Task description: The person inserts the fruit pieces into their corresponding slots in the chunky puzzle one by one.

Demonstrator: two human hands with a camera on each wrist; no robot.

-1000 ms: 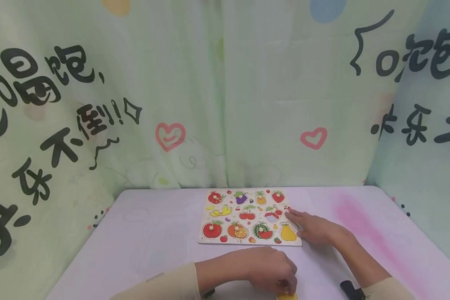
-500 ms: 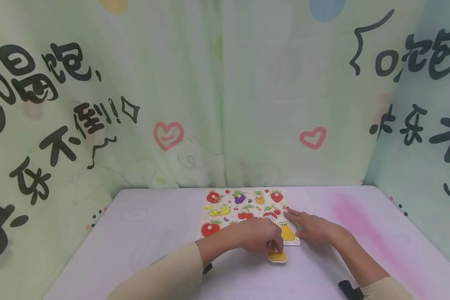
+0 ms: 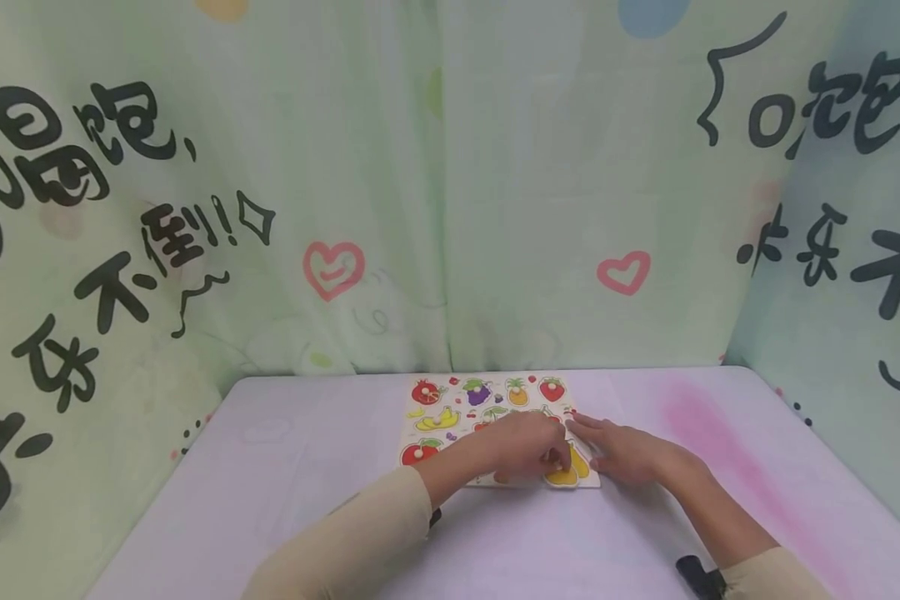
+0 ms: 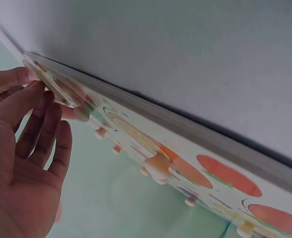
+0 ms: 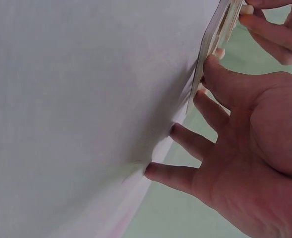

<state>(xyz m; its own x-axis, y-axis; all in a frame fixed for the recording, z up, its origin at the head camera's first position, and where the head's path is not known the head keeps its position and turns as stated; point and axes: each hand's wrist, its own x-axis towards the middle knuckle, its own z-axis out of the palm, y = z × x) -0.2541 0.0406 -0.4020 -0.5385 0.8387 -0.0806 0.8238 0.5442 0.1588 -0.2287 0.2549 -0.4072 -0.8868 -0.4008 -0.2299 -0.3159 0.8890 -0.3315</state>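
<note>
A wooden fruit knob puzzle board (image 3: 450,402) lies at the far middle of the table. By its small round knob (image 5: 246,9), my left hand (image 3: 528,442) pinches a yellow pear-shaped puzzle piece (image 3: 562,478). That piece is low over the board's front right corner, overlapping the printed yellow pear (image 3: 582,463). In the left wrist view the piece (image 4: 54,87) appears tilted close to the board face, thumb and forefinger at its knob. My right hand (image 3: 626,450) rests with spread, straight fingers along the board's right edge, thumb and forefinger touching it.
Other knobbed fruit pieces sit in the board, among them a strawberry (image 3: 552,389), grapes (image 3: 477,392), bananas (image 3: 438,419) and a tomato (image 3: 420,452). A pale lilac cloth covers the table (image 3: 307,467). Printed curtains (image 3: 525,208) stand behind and at both sides.
My left hand has carried the yellow pear piece from the table's front edge forward onto the board's front right corner. My right hand has stayed at the board's right edge.
</note>
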